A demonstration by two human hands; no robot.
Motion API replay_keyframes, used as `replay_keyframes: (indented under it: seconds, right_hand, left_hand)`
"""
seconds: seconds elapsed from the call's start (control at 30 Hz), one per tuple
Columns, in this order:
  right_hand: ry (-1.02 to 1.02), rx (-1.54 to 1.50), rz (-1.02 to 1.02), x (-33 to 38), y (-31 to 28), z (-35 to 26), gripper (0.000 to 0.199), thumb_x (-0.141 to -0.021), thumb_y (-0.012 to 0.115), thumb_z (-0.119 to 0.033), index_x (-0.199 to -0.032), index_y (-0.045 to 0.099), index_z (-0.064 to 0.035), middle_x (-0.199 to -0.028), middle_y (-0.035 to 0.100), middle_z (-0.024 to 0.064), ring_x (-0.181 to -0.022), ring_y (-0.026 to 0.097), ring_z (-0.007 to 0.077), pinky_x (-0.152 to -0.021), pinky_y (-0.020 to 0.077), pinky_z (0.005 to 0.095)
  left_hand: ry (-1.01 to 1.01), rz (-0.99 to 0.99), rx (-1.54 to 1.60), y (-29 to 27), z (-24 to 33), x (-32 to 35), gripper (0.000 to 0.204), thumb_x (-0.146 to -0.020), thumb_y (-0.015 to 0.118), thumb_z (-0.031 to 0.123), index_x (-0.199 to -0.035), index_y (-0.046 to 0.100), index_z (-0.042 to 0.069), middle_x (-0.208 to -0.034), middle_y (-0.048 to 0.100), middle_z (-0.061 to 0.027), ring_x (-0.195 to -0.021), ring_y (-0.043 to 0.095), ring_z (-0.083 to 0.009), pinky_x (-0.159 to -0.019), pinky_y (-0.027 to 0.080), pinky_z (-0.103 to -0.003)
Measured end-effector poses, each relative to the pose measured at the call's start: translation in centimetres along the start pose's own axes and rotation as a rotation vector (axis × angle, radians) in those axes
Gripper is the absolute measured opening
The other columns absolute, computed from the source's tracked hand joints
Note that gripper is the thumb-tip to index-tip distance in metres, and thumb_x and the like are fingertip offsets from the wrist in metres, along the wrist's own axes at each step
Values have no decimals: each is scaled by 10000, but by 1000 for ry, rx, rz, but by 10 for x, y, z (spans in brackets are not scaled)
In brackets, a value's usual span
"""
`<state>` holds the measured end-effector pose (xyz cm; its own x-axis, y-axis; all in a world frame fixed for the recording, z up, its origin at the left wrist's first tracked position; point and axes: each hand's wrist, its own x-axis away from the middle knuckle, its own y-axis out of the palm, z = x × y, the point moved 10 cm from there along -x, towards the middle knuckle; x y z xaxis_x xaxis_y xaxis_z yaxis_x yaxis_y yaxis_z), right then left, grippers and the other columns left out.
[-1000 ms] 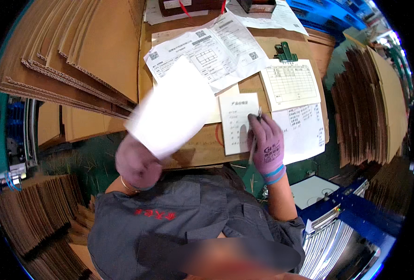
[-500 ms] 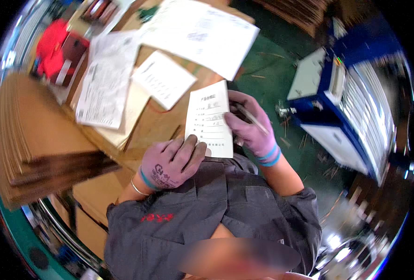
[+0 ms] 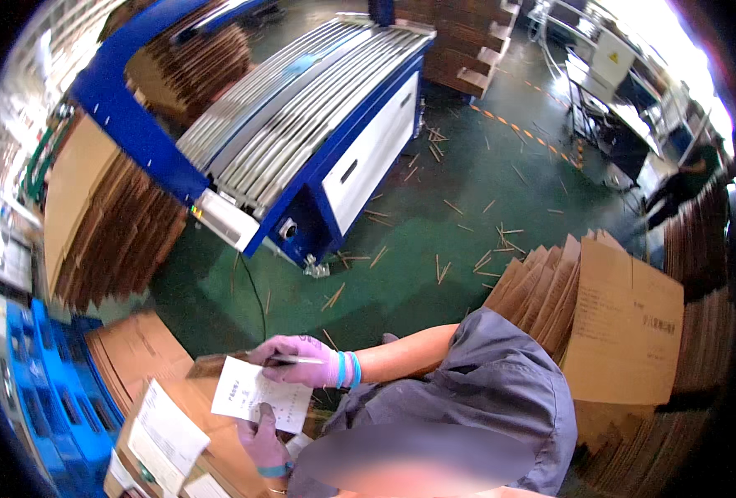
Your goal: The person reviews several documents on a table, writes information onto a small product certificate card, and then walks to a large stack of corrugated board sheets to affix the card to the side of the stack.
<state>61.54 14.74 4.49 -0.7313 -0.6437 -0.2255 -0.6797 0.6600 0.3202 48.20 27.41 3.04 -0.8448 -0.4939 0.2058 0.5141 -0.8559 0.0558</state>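
My left hand (image 3: 264, 441), in a purple glove, grips the lower edge of a white printed card (image 3: 248, 393), its thumb lying on the front. My right hand (image 3: 295, 363), in the same kind of glove with blue cuffs, is closed round a slim pen (image 3: 298, 359) at the card's upper right edge. The card is tilted, and handwriting shows among its printed lines. Below and left of it, a white paper sheet (image 3: 167, 436) lies on a brown cardboard-topped surface (image 3: 210, 407).
A blue-framed roller conveyor (image 3: 302, 124) stands ahead. Stacked flat cardboard (image 3: 115, 224) rises at left beside blue pallets (image 3: 53, 398); more cardboard (image 3: 621, 324) stands at right. Thin strips (image 3: 438, 270) litter the green floor (image 3: 368, 290). A person (image 3: 685, 184) is far right.
My view has swung right, bringing the conveyor to the middle and the paper-covered surface to the lower left. Both hands still hold the card and pen, now farther left in view.
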Motion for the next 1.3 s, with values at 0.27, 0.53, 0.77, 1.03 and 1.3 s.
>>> replay_keyframes:
  seconds: [0.27, 0.53, 0.77, 1.03, 1.3]
  right_hand:
    - [16, 378, 124, 12, -84, 23, 357, -970, 602, -234, -1265, 580, -34, -1185, 663, 130, -1093, 632, 210, -954, 494, 345]
    - [696, 947, 469, 237, -270, 129, 396, -937, 549, -411, -1199, 608, -120, -1114, 667, 178, -1063, 627, 341, -912, 499, 439]
    - [993, 790, 836, 374, -361, 155, 431, -933, 542, -420, -1233, 637, -125, -1190, 672, 157, -1131, 616, 338, -987, 468, 423]
    - [921, 756, 841, 339, -466, 52, 472, -933, 511, -406, -1295, 592, -114, -1240, 638, 186, -1170, 587, 362, -1005, 453, 447]
    - [803, 822, 1234, 418, -572, -52, 422, -936, 558, -373, -1258, 612, -106, -1174, 667, 171, -1130, 605, 347, -957, 481, 432]
  left_hand:
    - [41, -123, -126, 20, -12, -41, 342, -911, 590, -18, -1247, 555, -74, -1147, 644, -132, -979, 624, -177, -839, 523, -288]
    - [51, -362, -314, 109, -27, -60, 333, -899, 642, 7, -1218, 581, -64, -1089, 672, -110, -967, 625, -172, -854, 496, -289]
    - [27, -576, -362, 234, -20, -77, 320, -900, 667, 61, -1181, 596, -76, -1059, 693, -129, -924, 648, -178, -837, 503, -301]
    - [221, -934, -502, 457, -10, -104, 285, -924, 667, 117, -1145, 628, -58, -1030, 700, -97, -876, 636, -133, -746, 493, -255]
    - [483, -1378, -712, 678, -41, -78, 312, -880, 676, 111, -1169, 669, -6, -1046, 713, -176, -900, 691, -230, -807, 529, -326]
